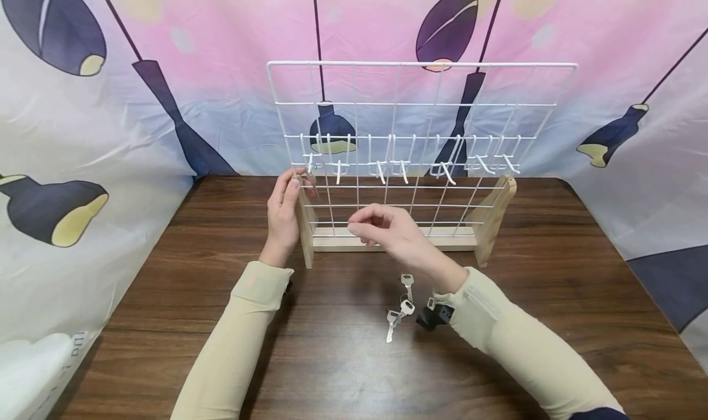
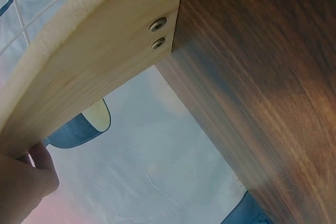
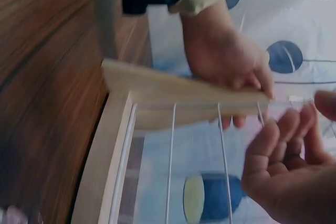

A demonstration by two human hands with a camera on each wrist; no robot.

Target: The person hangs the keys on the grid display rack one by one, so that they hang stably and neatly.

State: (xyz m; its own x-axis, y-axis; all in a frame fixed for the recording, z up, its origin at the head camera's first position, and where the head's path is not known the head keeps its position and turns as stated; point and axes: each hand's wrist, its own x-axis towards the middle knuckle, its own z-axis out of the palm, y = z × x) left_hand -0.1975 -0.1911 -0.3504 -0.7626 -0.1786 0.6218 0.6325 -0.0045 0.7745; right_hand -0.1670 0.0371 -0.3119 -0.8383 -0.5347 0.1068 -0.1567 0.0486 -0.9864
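A white wire grid rack (image 1: pixel 423 104) stands in pale wooden side supports on the table. My left hand (image 1: pixel 284 208) grips the top of its left wooden support (image 1: pixel 305 229); in the left wrist view the fingers (image 2: pixel 44 169) curl behind the wood. My right hand (image 1: pixel 389 232) is raised before the lower grid, fingers loosely bent; the right wrist view shows nothing held in the fingers (image 3: pixel 286 135). A small metallic piece, seemingly a key (image 1: pixel 313 181), hangs at the leftmost hook, near the left fingertips. Several silver keys (image 1: pixel 406 308) lie on the table below my right hand.
Several white hooks (image 1: pixel 401 169) hang in a row along the grid and jut toward me. The dark wood table (image 1: pixel 193 297) ends at a patterned cloth backdrop (image 1: pixel 232 88). A white object (image 1: pixel 33 371) is at the lower left. A black wrist device (image 1: pixel 436 316) sits by my right cuff.
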